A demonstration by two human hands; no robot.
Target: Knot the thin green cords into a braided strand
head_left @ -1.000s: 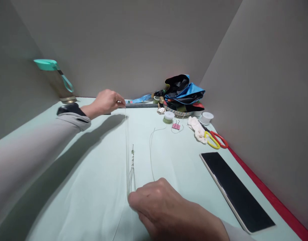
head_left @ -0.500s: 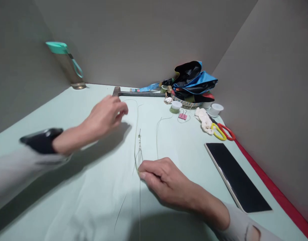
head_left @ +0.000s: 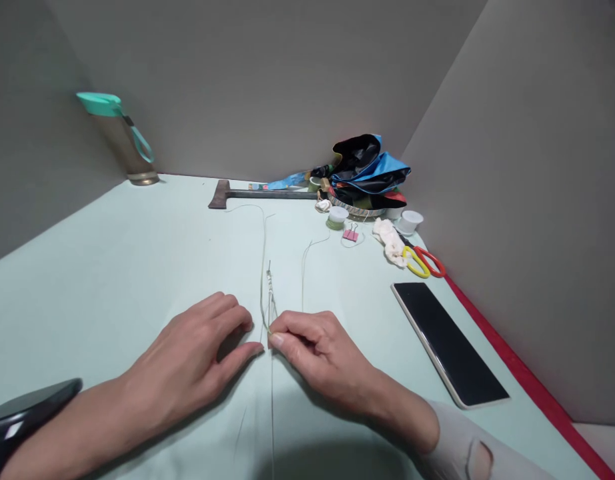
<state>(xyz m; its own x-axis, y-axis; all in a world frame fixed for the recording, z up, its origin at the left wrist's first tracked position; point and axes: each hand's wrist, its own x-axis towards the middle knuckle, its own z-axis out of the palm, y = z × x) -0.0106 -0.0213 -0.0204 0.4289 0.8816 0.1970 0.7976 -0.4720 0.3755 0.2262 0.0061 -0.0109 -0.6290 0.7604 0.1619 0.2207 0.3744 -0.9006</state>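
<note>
Thin green cord (head_left: 262, 280) lies on the pale table in a long loop, its strands coming together at my right hand (head_left: 320, 350). That hand pinches them between thumb and forefinger. Just beyond the pinch a short twisted or knotted piece (head_left: 270, 283) points away from me. One fine strand (head_left: 272, 420) runs from the pinch toward the near edge. My left hand (head_left: 207, 343) is close by on the left, thumb and fingers apart, its thumb tip almost at the cord. I see nothing held in it.
A hammer-like tool (head_left: 220, 195) lies at the back, beside a blue and black pouch (head_left: 372, 167). Spools of thread (head_left: 337, 217), a pink binder clip (head_left: 350, 233), white cloth (head_left: 390, 243) and scissors (head_left: 428, 262) sit at right. A phone (head_left: 450, 343) lies nearer; a bottle (head_left: 120, 140) stands back left.
My left hand has come down and toward me from near the tool's head to beside my right hand. The right hand keeps its pinch on the cord. The view has shifted slightly.
</note>
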